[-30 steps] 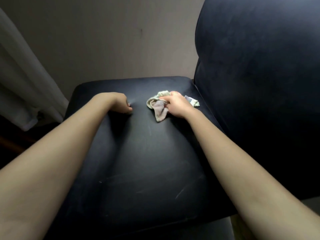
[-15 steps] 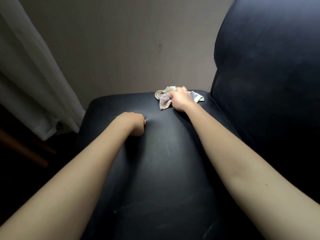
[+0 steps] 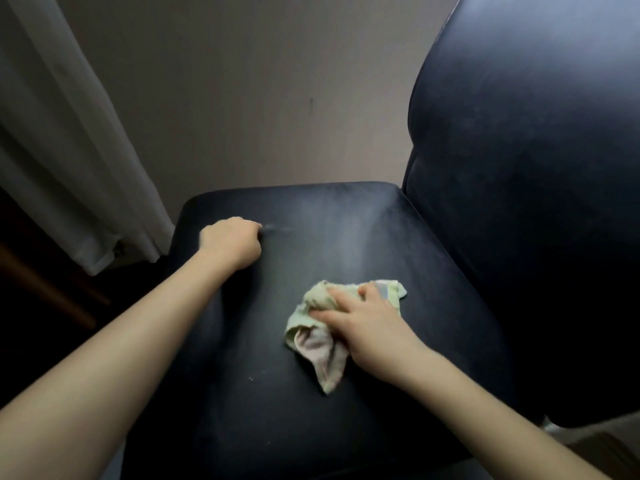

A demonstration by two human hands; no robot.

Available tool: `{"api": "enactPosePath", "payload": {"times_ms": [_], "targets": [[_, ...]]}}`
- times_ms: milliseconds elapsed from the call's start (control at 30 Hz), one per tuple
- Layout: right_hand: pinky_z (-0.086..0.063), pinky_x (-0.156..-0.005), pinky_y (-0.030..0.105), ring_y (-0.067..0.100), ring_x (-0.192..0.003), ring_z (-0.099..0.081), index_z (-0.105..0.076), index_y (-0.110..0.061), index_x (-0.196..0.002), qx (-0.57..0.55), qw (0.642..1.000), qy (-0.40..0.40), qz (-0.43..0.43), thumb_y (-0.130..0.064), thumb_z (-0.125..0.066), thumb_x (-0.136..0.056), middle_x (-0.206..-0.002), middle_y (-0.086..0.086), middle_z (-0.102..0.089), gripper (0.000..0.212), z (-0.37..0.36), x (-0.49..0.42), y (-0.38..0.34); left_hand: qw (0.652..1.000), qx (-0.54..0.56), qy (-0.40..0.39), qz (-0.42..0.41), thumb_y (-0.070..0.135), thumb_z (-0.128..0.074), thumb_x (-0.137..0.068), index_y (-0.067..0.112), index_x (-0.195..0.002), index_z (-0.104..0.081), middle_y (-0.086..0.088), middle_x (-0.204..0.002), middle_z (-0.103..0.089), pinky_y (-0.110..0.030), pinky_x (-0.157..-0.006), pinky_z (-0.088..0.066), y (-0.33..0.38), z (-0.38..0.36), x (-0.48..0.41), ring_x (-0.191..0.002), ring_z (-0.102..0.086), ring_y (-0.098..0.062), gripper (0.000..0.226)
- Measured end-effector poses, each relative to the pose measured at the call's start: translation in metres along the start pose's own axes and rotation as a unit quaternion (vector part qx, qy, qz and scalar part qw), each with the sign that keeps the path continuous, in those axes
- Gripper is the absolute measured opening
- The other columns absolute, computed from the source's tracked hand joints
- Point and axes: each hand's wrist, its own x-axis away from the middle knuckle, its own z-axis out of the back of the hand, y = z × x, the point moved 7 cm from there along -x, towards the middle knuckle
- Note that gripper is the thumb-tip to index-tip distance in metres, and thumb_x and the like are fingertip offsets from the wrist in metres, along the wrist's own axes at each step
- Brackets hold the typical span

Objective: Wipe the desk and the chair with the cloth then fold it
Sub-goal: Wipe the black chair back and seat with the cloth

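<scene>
— What is over on the left?
— A pale curtain [image 3: 69,133] at upper left, then the left hand [image 3: 230,242], a fist with nothing in it, resting on the chair seat [image 3: 242,393].
— And the cloth [image 3: 323,355]?
— Crumpled on the seat at lower centre, with the right hand [image 3: 367,327] pressing it down, fingers spread.

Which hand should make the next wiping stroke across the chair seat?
Right. The right hand presses the cloth on the chair seat; the left hand is fisted, holding nothing, near the seat's far edge.
</scene>
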Motion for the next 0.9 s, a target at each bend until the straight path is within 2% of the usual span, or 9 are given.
{"api": "enactPosePath", "payload": {"times_ms": [33, 133, 200, 333, 433, 600, 700, 800, 900], "targets": [[-0.030, -0.098, 0.040, 0.030, -0.113, -0.034, -0.046, -0.040, -0.135, -0.008, 1.000, -0.002, 0.013, -0.036, -0.020, -0.087, -0.147, -0.005, -0.033, 0.054, 0.000, 0.005, -0.007, 1.000, 0.002, -0.006, 0.014, 0.017, -0.038, -0.088, 0.035, -0.125, -0.056, -0.002, -0.127, -0.056, -0.034, -0.082, -0.042, -0.007, 0.000, 0.000, -0.113, -0.054, -0.029, 0.045], [-0.031, -0.096, 0.033, 0.026, -0.108, -0.035, -0.047, -0.045, -0.133, -0.005, 1.000, -0.016, 0.024, -0.029, -0.040, -0.096, -0.149, -0.012, -0.029, 0.042, -0.003, -0.011, -0.002, 0.998, 0.018, -0.048, 0.023, 0.015, -0.041, -0.086, 0.032, -0.127, -0.057, -0.005, -0.129, -0.056, -0.035, -0.089, -0.046, -0.013, -0.002, 0.000, -0.114, -0.053, -0.030, 0.048], [-0.032, -0.095, 0.032, 0.026, -0.104, -0.038, -0.051, -0.045, -0.130, 0.006, 0.999, -0.002, 0.037, -0.032, -0.043, -0.095, -0.149, -0.014, -0.032, 0.038, 0.000, -0.034, 0.006, 0.998, 0.025, -0.064, 0.007, 0.015, -0.042, -0.085, 0.031, -0.129, -0.056, -0.005, -0.132, -0.055, -0.036, -0.096, -0.046, -0.013, 0.001, -0.003, -0.117, -0.052, -0.030, 0.049], [-0.031, -0.097, 0.030, 0.031, -0.113, -0.039, -0.054, -0.039, -0.130, 0.015, 1.000, -0.002, -0.006, -0.026, -0.054, -0.091, -0.147, -0.008, -0.038, 0.041, 0.013, -0.097, 0.028, 0.995, 0.023, -0.096, -0.008, 0.012, -0.041, -0.085, 0.037, -0.134, -0.049, 0.000, -0.142, -0.047, -0.032, -0.102, -0.041, -0.021, 0.004, -0.009, -0.127, -0.046, -0.026, 0.056], [-0.028, -0.096, 0.031, 0.028, -0.122, -0.043, -0.055, -0.032, -0.130, 0.058, 0.998, 0.004, -0.024, -0.019, -0.054, -0.090, -0.141, 0.001, -0.046, 0.043, 0.031, -0.150, 0.042, 0.994, 0.008, -0.108, -0.015, 0.008, -0.040, -0.085, 0.038, -0.138, -0.044, 0.000, -0.144, -0.044, -0.030, -0.099, -0.041, -0.022, 0.001, -0.011, -0.127, -0.045, -0.025, 0.060], [-0.028, -0.097, 0.035, 0.025, -0.118, -0.048, -0.057, -0.030, -0.124, 0.064, 0.995, 0.016, -0.073, -0.025, -0.052, -0.091, -0.124, 0.005, -0.056, 0.034, 0.041, -0.224, 0.074, 0.994, -0.006, -0.105, -0.010, 0.014, -0.043, -0.087, 0.043, -0.140, -0.038, -0.004, -0.138, -0.049, -0.032, -0.094, -0.045, -0.027, -0.012, -0.015, -0.120, -0.049, -0.027, 0.060], [-0.028, -0.098, 0.034, 0.024, -0.117, -0.048, -0.058, -0.025, -0.124, 0.071, 0.993, 0.026, -0.090, -0.020, -0.052, -0.090, -0.122, 0.006, -0.056, 0.034, 0.042, -0.249, 0.082, 0.995, -0.025, -0.101, -0.002, 0.018, -0.038, -0.091, 0.034, -0.139, -0.043, -0.007, -0.131, -0.053, -0.034, -0.090, -0.047, -0.021, -0.020, -0.015, -0.115, -0.051, -0.029, 0.051], [-0.030, -0.095, 0.035, 0.029, -0.116, -0.046, -0.059, -0.026, -0.119, 0.081, 0.992, 0.027, -0.088, -0.023, -0.046, -0.092, -0.119, 0.007, -0.054, 0.030, 0.039, -0.253, 0.084, 0.996, -0.044, -0.070, 0.014, 0.021, -0.040, -0.094, 0.023, -0.127, -0.054, -0.009, -0.119, -0.057, -0.032, -0.076, -0.044, -0.012, -0.020, -0.014, -0.108, -0.054, -0.030, 0.036], [-0.035, -0.094, 0.040, 0.036, -0.115, -0.039, -0.057, -0.032, -0.118, 0.064, 0.994, 0.022, -0.090, -0.030, -0.041, -0.093, -0.119, 0.005, -0.048, 0.030, 0.032, -0.230, 0.076, 0.996, -0.041, -0.071, 0.028, 0.024, -0.041, -0.096, 0.022, -0.125, -0.056, -0.010, -0.121, -0.056, -0.033, -0.077, -0.044, -0.013, -0.016, -0.014, -0.110, -0.054, -0.030, 0.032]]}}
